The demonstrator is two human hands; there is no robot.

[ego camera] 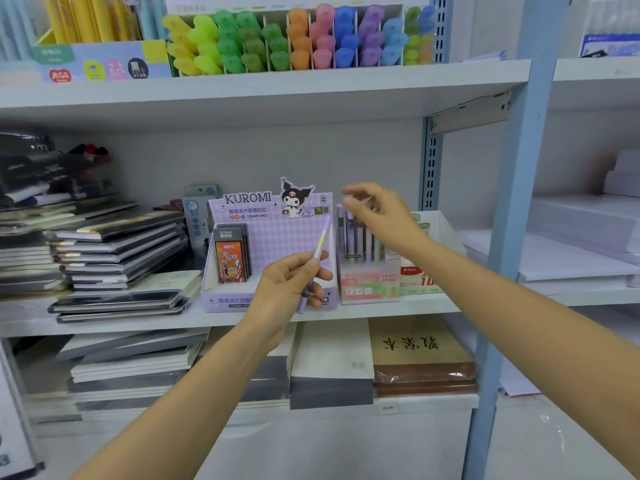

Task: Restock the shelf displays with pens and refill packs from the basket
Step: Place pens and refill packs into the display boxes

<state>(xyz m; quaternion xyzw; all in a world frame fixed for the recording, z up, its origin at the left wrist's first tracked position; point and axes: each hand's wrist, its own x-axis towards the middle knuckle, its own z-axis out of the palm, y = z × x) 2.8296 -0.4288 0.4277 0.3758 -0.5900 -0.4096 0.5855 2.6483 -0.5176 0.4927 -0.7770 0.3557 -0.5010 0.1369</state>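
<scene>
- Lilac-and-yellow pen (320, 244) is up in front of the middle shelf (429, 301), not in any box yet. The left hand (294, 285) has its fingers wrapped round the lower barrel.
- Its long axis runs nearly upright, leaning a touch right. One end rises across the purple cartoon box (273, 220), the other pokes out below the fist. Which end is the tip, I can't tell.
- The right hand (379, 211) hangs over the pens (355, 237) standing in the pink pen box (369, 285), fingers bent just above their tops. It's blurred, so I can't say whether it's pinching one.
- Progress, by my reckoning: partway. The pink box holds a row of pens. The purple box has only a few refill packs (230, 258) at its left side, with bare room beside them.
- Left to do: this pen needs a slot, most likely in the pink box just to its right. No basket in sight, so remaining stock is anyone's guess.
</scene>
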